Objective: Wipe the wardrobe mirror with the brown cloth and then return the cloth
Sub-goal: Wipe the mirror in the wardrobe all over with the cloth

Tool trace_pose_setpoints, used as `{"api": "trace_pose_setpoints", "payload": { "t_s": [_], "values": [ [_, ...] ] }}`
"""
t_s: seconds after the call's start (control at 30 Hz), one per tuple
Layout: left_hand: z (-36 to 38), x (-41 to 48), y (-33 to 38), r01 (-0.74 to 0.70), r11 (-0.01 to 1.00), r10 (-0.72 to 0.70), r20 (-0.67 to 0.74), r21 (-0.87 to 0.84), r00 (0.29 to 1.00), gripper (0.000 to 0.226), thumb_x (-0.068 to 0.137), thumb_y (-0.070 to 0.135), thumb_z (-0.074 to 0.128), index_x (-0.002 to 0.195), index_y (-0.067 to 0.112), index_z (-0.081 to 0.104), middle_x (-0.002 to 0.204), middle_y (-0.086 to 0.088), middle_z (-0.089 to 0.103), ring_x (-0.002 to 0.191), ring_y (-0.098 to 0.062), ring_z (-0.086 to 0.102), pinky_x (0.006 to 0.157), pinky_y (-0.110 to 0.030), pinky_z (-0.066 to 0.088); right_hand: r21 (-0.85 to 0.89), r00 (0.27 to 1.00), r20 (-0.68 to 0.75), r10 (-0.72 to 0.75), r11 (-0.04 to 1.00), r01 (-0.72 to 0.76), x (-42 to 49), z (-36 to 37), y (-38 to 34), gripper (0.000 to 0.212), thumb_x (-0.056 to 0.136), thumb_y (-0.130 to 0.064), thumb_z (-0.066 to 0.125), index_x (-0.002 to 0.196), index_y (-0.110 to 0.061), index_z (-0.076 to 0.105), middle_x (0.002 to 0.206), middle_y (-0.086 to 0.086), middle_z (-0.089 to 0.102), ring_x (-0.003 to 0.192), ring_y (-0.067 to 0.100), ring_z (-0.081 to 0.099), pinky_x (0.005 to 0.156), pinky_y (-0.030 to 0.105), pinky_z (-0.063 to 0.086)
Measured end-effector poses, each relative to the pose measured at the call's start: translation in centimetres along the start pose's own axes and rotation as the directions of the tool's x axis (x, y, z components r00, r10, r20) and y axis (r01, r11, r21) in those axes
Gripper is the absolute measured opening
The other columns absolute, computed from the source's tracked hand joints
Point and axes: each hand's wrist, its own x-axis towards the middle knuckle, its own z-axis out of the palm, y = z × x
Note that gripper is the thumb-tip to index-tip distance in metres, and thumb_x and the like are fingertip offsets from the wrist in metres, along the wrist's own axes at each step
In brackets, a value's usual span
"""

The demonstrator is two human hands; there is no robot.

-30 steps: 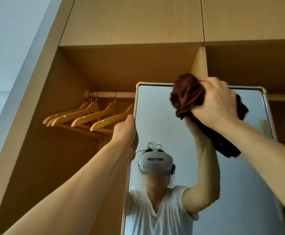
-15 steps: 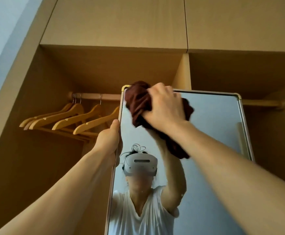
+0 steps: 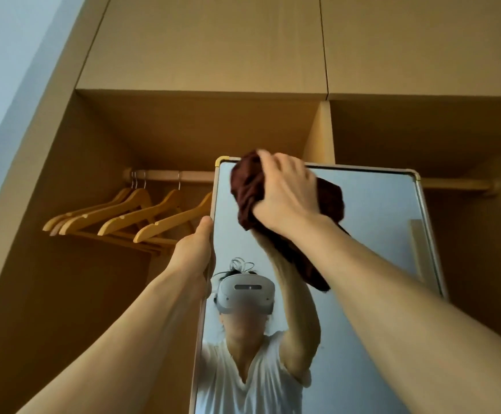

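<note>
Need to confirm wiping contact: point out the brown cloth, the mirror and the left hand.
brown cloth (image 3: pixel 247 189): head view, bunched folds at its upper left.
mirror (image 3: pixel 377 204): head view, bare glass right of the cloth.
left hand (image 3: pixel 194 255): head view, back of the hand at the mirror's left edge.

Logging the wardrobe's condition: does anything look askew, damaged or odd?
Nothing stands out. The hangers hang on the rail, the mirror looks unbroken, and the right hand holds the brown cloth near its top left corner.
</note>
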Motion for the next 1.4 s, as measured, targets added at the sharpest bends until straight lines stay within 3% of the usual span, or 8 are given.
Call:
{"api": "trace_pose_setpoints", "payload": {
  "t_s": [0.2,0.33,0.5,0.57,0.8,1.03,1.3,1.4],
  "values": [
    [-1.0,-0.4,-0.1,0.107,0.967,-0.058,0.21,-0.231,0.976,0.043,0.093,0.043,0.053,0.108,0.006,0.067,0.098,-0.015,0.073,0.072,-0.024,0.072,0.051,-0.03,0.056,0.071,0.943,-0.074,-0.324,0.941,0.33,-1.8,1.1,-1.0,0.05,0.078,-0.04,0.056,0.128,-0.034,0.054,0.134,-0.002,0.047,0.125,0.023,0.037,0.1,0.038,0.023],
    [-0.5,0.1,-0.3,0.049,0.96,-0.001,0.169,-0.277,0.986,0.034,0.1,0.026,0.038,0.092,0.006,0.065,0.075,-0.007,0.074,0.062,-0.014,0.071,0.048,-0.022,0.054,0.076,0.914,0.054,-0.402,0.914,0.398,-1.8,0.9,-0.5,0.042,0.08,-0.04,0.054,0.122,-0.035,0.058,0.128,-0.001,0.048,0.12,0.023,0.038,0.097,0.04,0.026],
    [-1.7,0.3,-0.6,0.16,0.967,-0.122,0.192,-0.2,0.974,0.043,0.097,0.037,0.042,0.117,0.006,0.065,0.118,-0.013,0.067,0.109,-0.03,0.063,0.096,-0.042,0.048,-0.067,0.988,0.026,-0.154,0.986,0.156,2.9,0.3,-2.1,0.045,0.083,-0.037,0.056,0.128,-0.036,0.053,0.123,0.003,0.042,0.115,0.028,0.036,0.096,0.043,0.028],
    [-2.0,0.4,-0.8,0.163,0.965,-0.124,0.189,-0.205,0.974,0.047,0.097,0.043,0.039,0.121,0.009,0.061,0.125,-0.014,0.063,0.117,-0.031,0.057,0.101,-0.043,0.042,-0.094,0.988,0.048,-0.15,0.984,0.154,1.7,0.6,-3.1,0.047,0.08,-0.035,0.056,0.127,-0.033,0.054,0.123,0.006,0.041,0.114,0.03,0.035,0.095,0.044,0.029],
    [-0.9,0.0,-1.0,0.102,0.969,-0.072,0.136,-0.227,0.988,0.037,0.098,0.036,0.039,0.104,0.011,0.066,0.102,-0.006,0.072,0.086,-0.017,0.068,0.08,-0.03,0.052,-0.053,0.874,0.141,-0.466,0.878,0.476,-5.1,0.6,-1.9,0.046,0.08,-0.033,0.055,0.126,-0.035,0.053,0.12,0.004,0.041,0.112,0.027,0.035,0.09,0.042,0.029],
    [-1.5,0.2,-1.0,0.164,0.941,-0.103,0.211,-0.297,0.972,0.032,0.098,0.026,0.044,0.097,0.006,0.069,0.084,-0.012,0.073,0.065,-0.023,0.07,0.054,-0.031,0.058,-0.169,0.982,0.123,-0.142,0.972,0.162,2.5,-0.2,-3.1,0.049,0.083,-0.027,0.054,0.131,-0.031,0.048,0.128,0.01,0.037,0.118,0.033,0.033,0.097,0.049,0.03],
    [-0.9,-1.4,-0.4,0.14,0.968,-0.104,0.176,-0.207,0.979,0.037,0.097,0.028,0.043,0.12,0.007,0.063,0.113,-0.015,0.067,0.094,-0.028,0.066,0.087,-0.039,0.053,0.041,0.827,0.228,-0.513,0.854,0.519,-13.5,1.2,-3.5,0.048,0.069,-0.032,0.066,0.117,-0.028,0.06,0.12,0.008,0.046,0.114,0.031,0.041,0.09,0.045,0.033],
    [-0.8,-1.0,-0.4,0.124,0.97,-0.081,0.202,-0.211,0.976,0.03,0.097,0.024,0.042,0.103,0.005,0.065,0.098,-0.014,0.07,0.079,-0.024,0.069,0.072,-0.031,0.058,0.006,0.827,0.231,-0.513,0.851,0.526,-10.9,1.1,-2.6,0.048,0.073,-0.031,0.063,0.121,-0.032,0.057,0.122,0.005,0.042,0.114,0.028,0.036,0.092,0.043,0.03]
  ]
}}
